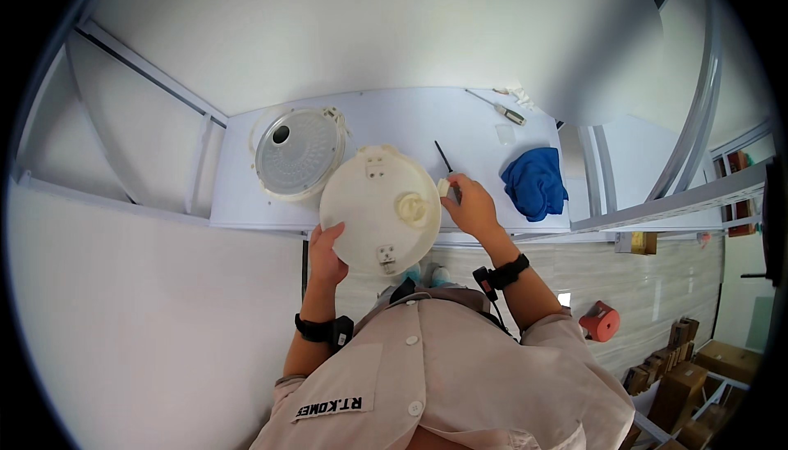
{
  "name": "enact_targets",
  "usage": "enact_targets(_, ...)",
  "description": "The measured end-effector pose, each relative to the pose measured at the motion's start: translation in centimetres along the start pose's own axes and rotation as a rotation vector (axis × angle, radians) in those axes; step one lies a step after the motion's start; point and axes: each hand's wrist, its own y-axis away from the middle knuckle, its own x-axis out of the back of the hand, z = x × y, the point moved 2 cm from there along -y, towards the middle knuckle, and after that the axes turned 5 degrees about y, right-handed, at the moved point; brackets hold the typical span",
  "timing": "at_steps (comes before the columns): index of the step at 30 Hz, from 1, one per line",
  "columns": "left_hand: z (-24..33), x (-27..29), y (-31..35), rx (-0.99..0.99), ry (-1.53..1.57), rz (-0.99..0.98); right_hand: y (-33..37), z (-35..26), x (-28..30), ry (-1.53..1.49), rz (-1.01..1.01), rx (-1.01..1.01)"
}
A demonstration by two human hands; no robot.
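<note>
A round cream plastic lid cover (353, 212) is raised in front of me, its inner side up. Two bracket-like fittings and a round raised part show on it. My left hand (327, 258) grips its left rim, the thumb over the top. At the opposite rim, my right hand (474, 206) pinches a small cream plastic piece (444, 187) between thumb and fingers; whether the piece touches the cover I cannot tell. Behind the cover, on the bench, lies a round white appliance part (300, 155) with a perforated silver plate and a dark hole.
Past my right hand a thin black-shafted tool (443, 155) rests on the white bench (394, 114). A screwdriver (509, 114) with a green-grey handle lies farther back. A crumpled blue cloth (535, 185) sits at the right end. Metal frame rails (657, 204) stand beyond it.
</note>
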Motion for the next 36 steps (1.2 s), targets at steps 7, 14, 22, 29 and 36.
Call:
enact_targets(7,2.6,-0.1,0.7,0.002,0.100,-0.056,-1.9,-0.5,-2.0,0.295,0.049,0.180)
enact_targets(14,3.7,0.7,0.7,0.045,0.174,-0.131,-3.9,0.1,-4.8,0.454,0.046,0.191)
enact_targets(22,4.4,-1.2,-0.2,-0.006,0.136,-0.104,-4.5,-3.3,-1.9,0.089,0.303,0.138)
enact_targets(29,2.7,-2.8,-2.7,0.024,0.098,-0.164,-1.5,-8.4,5.7,-0.236,0.284,0.275)
enact_targets(36,1.8,-5.0,-4.8,0.082,0.061,-0.208,-1.1,-7.7,7.2,0.000,0.274,0.274)
